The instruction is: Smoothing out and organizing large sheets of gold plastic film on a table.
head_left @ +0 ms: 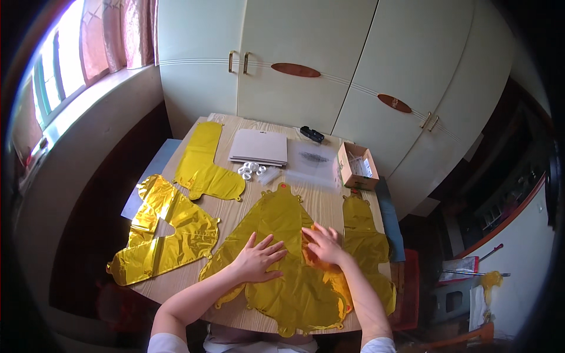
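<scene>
A flat, uninflated gold foil balloon (282, 220) lies in the middle of the wooden table (321, 203). My left hand (259, 259) rests palm down on it with fingers spread. My right hand (322, 242) presses on the same balloon just to the right, fingers together and flat. Three more gold foil balloons lie around it: one at the left edge (162, 232), one at the far left (206, 165), one along the right edge (365, 235). Neither hand grips anything.
At the table's far side lie a stack of pale cards (259, 147), small white rings (250, 169), a clear plastic bag (315, 162), a small black object (312, 134) and an open cardboard box (357, 166). Pale cupboards (306, 65) stand behind; a window (65, 65) is at left.
</scene>
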Demonstrator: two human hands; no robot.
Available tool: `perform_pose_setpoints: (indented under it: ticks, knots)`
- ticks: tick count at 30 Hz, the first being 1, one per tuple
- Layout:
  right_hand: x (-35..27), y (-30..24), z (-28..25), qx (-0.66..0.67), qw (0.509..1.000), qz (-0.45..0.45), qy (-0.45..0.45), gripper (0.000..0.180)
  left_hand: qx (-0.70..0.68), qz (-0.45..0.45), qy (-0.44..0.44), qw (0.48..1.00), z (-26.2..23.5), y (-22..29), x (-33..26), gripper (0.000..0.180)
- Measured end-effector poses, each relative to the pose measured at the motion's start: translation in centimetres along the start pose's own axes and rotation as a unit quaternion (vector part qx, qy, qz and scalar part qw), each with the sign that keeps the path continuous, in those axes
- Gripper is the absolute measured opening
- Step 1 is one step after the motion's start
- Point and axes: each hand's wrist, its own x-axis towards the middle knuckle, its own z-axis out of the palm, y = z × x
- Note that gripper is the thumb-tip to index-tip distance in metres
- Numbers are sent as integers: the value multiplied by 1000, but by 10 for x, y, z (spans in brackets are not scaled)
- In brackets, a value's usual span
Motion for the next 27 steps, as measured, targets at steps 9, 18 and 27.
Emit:
perform_pose_setpoints:
  ticks: [9,18,27]
  knots:
    - [97,23,18,49,992,56,98,52,2,-16,-21,1000,-2,7,1,71]
    - [116,22,32,164,971,51,164,49,5,-18,-30,999,3,-1,0,62]
    - [142,24,30,65,974,98,195,32,9,-17,-55,998,-4,-1,1,57]
